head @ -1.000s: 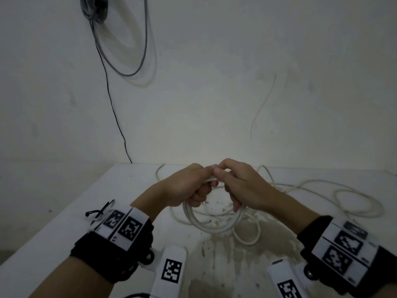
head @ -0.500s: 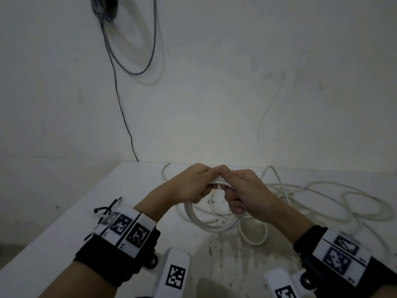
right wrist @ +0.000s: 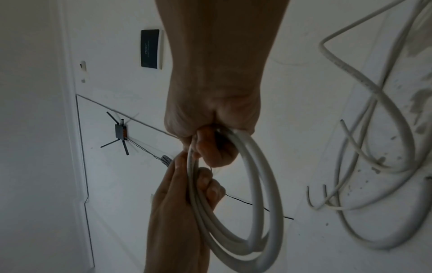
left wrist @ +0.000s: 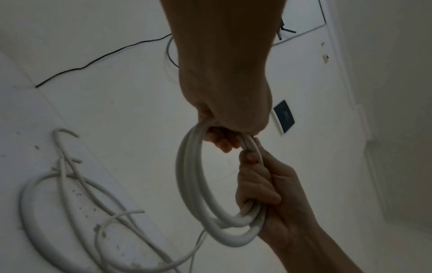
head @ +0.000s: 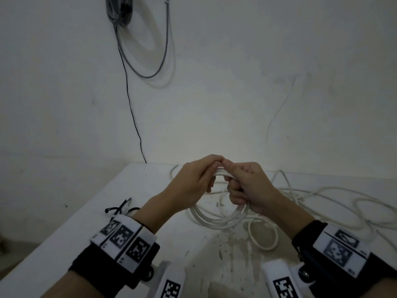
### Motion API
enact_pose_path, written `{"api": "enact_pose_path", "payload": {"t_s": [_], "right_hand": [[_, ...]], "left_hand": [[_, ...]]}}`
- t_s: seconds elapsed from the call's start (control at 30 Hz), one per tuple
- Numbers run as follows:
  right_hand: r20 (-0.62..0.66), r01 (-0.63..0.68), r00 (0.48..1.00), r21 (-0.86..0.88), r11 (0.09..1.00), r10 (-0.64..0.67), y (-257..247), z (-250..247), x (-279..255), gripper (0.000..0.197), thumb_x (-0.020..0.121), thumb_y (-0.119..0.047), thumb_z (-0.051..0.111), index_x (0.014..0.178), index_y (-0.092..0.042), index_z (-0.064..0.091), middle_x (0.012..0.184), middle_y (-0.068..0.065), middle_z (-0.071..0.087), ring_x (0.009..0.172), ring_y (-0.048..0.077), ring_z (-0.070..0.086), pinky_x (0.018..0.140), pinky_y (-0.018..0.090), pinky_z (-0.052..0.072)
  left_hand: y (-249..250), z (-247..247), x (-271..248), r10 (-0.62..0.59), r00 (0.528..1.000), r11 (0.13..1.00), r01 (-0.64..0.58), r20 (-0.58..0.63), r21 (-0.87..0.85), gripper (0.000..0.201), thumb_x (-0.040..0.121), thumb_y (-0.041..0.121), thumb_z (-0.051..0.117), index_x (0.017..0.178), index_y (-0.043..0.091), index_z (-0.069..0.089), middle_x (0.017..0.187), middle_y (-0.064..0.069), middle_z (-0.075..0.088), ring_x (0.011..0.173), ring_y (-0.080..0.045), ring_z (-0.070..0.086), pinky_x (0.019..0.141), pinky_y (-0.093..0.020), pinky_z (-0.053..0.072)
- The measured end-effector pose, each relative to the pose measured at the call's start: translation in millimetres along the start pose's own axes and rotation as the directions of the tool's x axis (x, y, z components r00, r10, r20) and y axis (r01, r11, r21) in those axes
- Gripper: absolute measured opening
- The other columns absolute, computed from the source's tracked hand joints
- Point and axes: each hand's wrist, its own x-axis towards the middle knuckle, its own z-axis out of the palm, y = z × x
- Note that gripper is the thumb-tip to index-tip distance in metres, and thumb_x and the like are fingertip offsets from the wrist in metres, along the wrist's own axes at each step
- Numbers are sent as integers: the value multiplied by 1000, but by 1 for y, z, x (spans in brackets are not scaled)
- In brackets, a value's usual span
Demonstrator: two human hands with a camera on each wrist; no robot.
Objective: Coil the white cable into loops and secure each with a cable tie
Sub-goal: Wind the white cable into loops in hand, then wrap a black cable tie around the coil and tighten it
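Note:
A coil of white cable [head: 214, 220] with several loops hangs above the white table [head: 64, 244]. Both hands hold it at the top, thumbs nearly touching. My left hand [head: 211, 168] pinches the bundled loops from the left, and its fingers curl round them in the left wrist view [left wrist: 219, 140]. My right hand [head: 231, 175] grips the bundle from the right, fingers wrapped round the strands [right wrist: 210, 153]. The uncoiled rest of the cable [head: 322, 190] sprawls over the table to the right. Black cable ties [head: 120, 209] lie on the table by my left wrist.
A grey cable bundle [head: 120, 9] hangs on the wall, with a thin black wire [head: 131, 108] running down to the table's back corner. The table's left edge runs diagonally toward me. A stained patch [head: 225, 254] lies under the coil. A small antenna box [right wrist: 120, 131] sits on a far wall.
Both hands stay on the top of the coil. The right hand's fingers have shifted their hold on the strands, and the view has drifted slightly left.

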Motion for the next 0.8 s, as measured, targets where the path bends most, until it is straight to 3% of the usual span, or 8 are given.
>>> {"api": "enact_pose_path", "payload": {"t_s": [0.17,0.23,0.33,0.4,0.53,0.63,0.73,0.8], "right_hand": [[19,-22,1000,33,999,22,2,13,10,40,95,-24,49,61,-4,45,37,-3,25,28,9,20,34,14,25],[44,-35,998,42,998,34,6,23,13,41,96,-25,49,60,-5,44,37,-3,25,29,9,20,35,14,26],[75,-67,995,20,998,65,16,44,20,43,97,-30,47,60,-8,43,38,-3,25,30,9,21,35,16,27],[101,-89,991,-38,995,92,23,59,24,44,96,-34,47,60,-9,43,39,-3,25,31,11,22,36,18,30],[224,-141,955,-235,962,195,41,87,32,43,97,-38,43,66,-8,47,46,3,32,37,17,36,47,30,48],[371,-187,866,-384,904,337,58,106,36,47,99,-40,36,76,-4,54,53,8,47,50,24,56,68,43,58],[411,-213,772,-550,807,484,69,122,50,50,100,-42,31,94,-2,60,73,13,65,71,24,66,76,36,54],[366,-178,778,-651,738,510,79,132,67,43,99,-40,35,98,-6,62,85,11,68,79,21,66,75,34,54]], "left_hand": [[-16,-11,-15,154,988,968,-157,28,196,38,100,32,29,129,16,47,78,4,49,66,1,46,63,-7,35],[-24,-17,-23,190,982,942,-181,-2,283,43,97,36,27,131,16,45,83,2,50,69,-2,45,66,-9,35],[-34,-30,-32,226,972,916,-188,-68,355,34,96,31,33,112,9,54,75,-2,56,65,-12,46,61,-19,39],[-41,-42,-41,212,974,913,-169,-80,372,35,96,29,35,100,4,59,67,0,54,62,-13,45,56,-19,38],[-64,-65,-71,85,994,930,-57,-62,363,36,95,32,42,98,4,65,63,-5,63,59,-16,52,54,-22,42],[-82,-80,-100,-37,999,936,43,-22,349,36,94,34,44,101,8,67,69,-5,68,58,-16,58,58,-27,46],[-96,-93,-127,-170,985,934,149,39,324,32,95,33,45,101,11,68,68,-5,65,59,-17,55,56,-23,44],[-103,-104,-142,-244,969,925,217,49,313,26,94,27,47,99,12,67,64,7,61,61,-10,55,55,-14,39]]}}
